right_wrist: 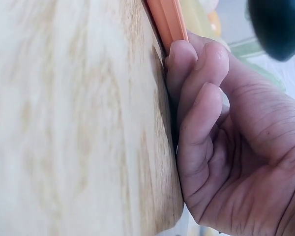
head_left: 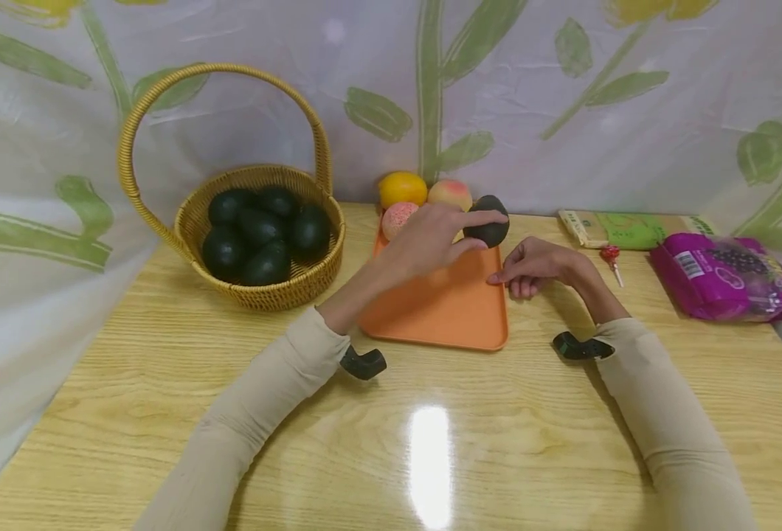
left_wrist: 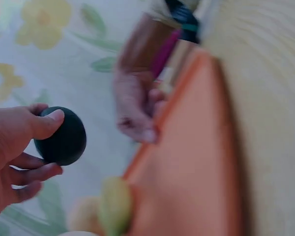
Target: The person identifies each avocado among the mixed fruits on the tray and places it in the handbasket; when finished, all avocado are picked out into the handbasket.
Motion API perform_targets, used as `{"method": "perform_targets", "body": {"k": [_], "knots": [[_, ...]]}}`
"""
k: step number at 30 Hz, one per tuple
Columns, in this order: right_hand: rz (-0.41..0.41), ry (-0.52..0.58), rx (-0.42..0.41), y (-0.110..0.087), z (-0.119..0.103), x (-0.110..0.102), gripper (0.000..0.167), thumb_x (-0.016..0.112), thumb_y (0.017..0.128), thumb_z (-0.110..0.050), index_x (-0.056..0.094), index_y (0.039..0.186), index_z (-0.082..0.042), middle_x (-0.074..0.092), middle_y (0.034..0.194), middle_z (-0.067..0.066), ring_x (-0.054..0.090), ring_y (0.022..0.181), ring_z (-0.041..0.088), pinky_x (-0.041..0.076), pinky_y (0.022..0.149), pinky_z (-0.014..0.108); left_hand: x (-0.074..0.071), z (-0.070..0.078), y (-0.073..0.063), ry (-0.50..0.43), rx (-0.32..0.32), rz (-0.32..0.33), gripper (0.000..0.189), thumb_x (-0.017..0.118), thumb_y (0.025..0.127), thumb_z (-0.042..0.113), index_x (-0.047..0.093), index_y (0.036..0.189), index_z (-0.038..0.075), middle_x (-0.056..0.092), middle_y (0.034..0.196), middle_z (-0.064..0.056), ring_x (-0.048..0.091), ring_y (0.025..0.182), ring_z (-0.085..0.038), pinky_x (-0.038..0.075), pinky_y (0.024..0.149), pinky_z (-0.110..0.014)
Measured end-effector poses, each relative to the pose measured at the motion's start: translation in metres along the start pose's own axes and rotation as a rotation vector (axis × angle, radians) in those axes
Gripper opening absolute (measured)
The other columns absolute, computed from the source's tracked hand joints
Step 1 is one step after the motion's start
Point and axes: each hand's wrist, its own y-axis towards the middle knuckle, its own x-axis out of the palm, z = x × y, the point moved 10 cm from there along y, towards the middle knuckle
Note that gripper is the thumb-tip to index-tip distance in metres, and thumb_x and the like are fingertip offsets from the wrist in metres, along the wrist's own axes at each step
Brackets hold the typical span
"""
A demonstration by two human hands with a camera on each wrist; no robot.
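In the head view my left hand [head_left: 427,237] holds a dark green avocado [head_left: 488,221] above the far right corner of the orange tray [head_left: 440,313]. The left wrist view shows thumb and fingers around this avocado [left_wrist: 64,137], raised off the tray. My right hand [head_left: 535,267] pinches the tray's right rim, its other fingers curled near the wooden table, as the right wrist view shows. A yellow lemon-like fruit [head_left: 402,189], a peach [head_left: 451,193] and a pink speckled round fruit [head_left: 400,217] sit at the tray's far end. A blurred yellow-green fruit [left_wrist: 115,204] lies beside them.
A wicker basket [head_left: 278,295] with a tall handle stands left, holding several avocados [head_left: 261,228]. To the right lie a green and tan packet [head_left: 630,230], a red lollipop [head_left: 610,254] and a purple bag [head_left: 716,276]. A flowered cloth [head_left: 530,88] hangs behind the table.
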Motion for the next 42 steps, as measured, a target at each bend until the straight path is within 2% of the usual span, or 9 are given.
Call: {"method": "perform_targets", "body": {"k": [6,10,13,19,22,25,29,38,42], "knots": [[0.002,-0.005,-0.021,0.001,0.001,0.000,0.033,0.079,0.094,-0.037,0.080,0.083,-0.005,0.073,0.062,-0.001,0.064,0.051,0.006,0.054,0.053,0.021,-0.040,-0.015,-0.010,-0.458,-0.070,-0.004,0.046,0.066,0.104,0.023,0.058,0.149,0.022,0.061,0.148,-0.004,0.071,0.098,-0.017,0.053,0.080,-0.022],[0.016,-0.006,-0.020,-0.001,0.002,-0.002,0.034,0.080,0.093,-0.037,0.080,0.082,-0.005,0.072,0.061,-0.001,0.063,0.051,0.006,0.053,0.053,0.020,-0.071,-0.022,-0.021,-0.730,-0.063,0.034,0.045,0.067,0.102,0.015,0.057,0.146,0.015,0.059,0.146,-0.008,0.073,0.112,-0.022,0.060,0.094,-0.031],[0.025,0.003,-0.023,-0.001,0.003,-0.004,0.035,0.081,0.092,-0.037,0.079,0.081,-0.004,0.071,0.061,-0.001,0.063,0.051,0.006,0.052,0.052,0.020,-0.094,-0.027,-0.029,-0.806,-0.055,0.061,0.040,0.064,0.103,0.010,0.050,0.140,0.007,0.056,0.144,-0.015,0.070,0.117,-0.029,0.058,0.100,-0.040],[0.021,0.024,-0.019,0.001,0.006,-0.003,0.035,0.081,0.092,-0.037,0.079,0.083,-0.003,0.072,0.062,0.000,0.063,0.051,0.006,0.052,0.052,0.020,-0.132,-0.042,-0.058,-0.584,-0.144,0.035,0.029,0.061,0.106,0.016,0.046,0.130,0.009,0.057,0.130,-0.015,0.066,0.100,-0.024,0.054,0.086,-0.030],[0.014,0.020,-0.022,0.003,0.006,-0.001,0.036,0.082,0.091,-0.038,0.079,0.083,-0.003,0.072,0.062,0.000,0.063,0.051,0.006,0.052,0.052,0.020,-0.145,-0.052,-0.081,-0.322,-0.214,-0.064,0.032,0.062,0.105,0.023,0.047,0.132,0.012,0.057,0.112,-0.011,0.054,0.084,-0.023,0.045,0.077,-0.031],[0.021,0.019,-0.022,0.000,0.004,-0.002,0.036,0.081,0.092,-0.037,0.079,0.083,-0.003,0.071,0.061,0.000,0.062,0.050,0.006,0.051,0.051,0.020,-0.148,-0.064,-0.100,-0.148,-0.276,-0.206,0.042,0.062,0.105,0.027,0.045,0.143,0.017,0.059,0.124,-0.012,0.056,0.097,-0.028,0.047,0.088,-0.040],[0.028,0.014,-0.023,0.001,0.005,-0.006,0.036,0.081,0.092,-0.037,0.078,0.082,-0.003,0.071,0.061,0.000,0.062,0.050,0.006,0.050,0.051,0.020,-0.140,-0.082,-0.116,-0.135,-0.384,-0.346,0.063,0.066,0.102,0.027,0.033,0.156,0.022,0.049,0.154,-0.013,0.055,0.130,-0.033,0.045,0.107,-0.053],[0.047,0.025,-0.054,0.011,0.008,-0.004,0.036,0.081,0.093,-0.037,0.078,0.080,-0.003,0.070,0.060,-0.001,0.061,0.049,0.006,0.048,0.049,0.019,-0.095,-0.128,-0.134,-0.031,-0.588,-0.608,0.064,0.071,0.099,0.028,0.037,0.149,0.007,0.057,0.139,-0.023,0.063,0.116,-0.035,0.050,0.096,-0.052],[0.045,0.019,-0.068,0.013,0.004,-0.002,0.037,0.080,0.093,-0.037,0.077,0.080,-0.003,0.070,0.059,-0.001,0.061,0.049,0.005,0.047,0.049,0.019,-0.087,-0.138,-0.138,0.051,-0.650,-0.638,0.065,0.076,0.096,0.037,0.038,0.139,0.009,0.061,0.125,-0.019,0.062,0.114,-0.034,0.048,0.090,-0.051]]}}
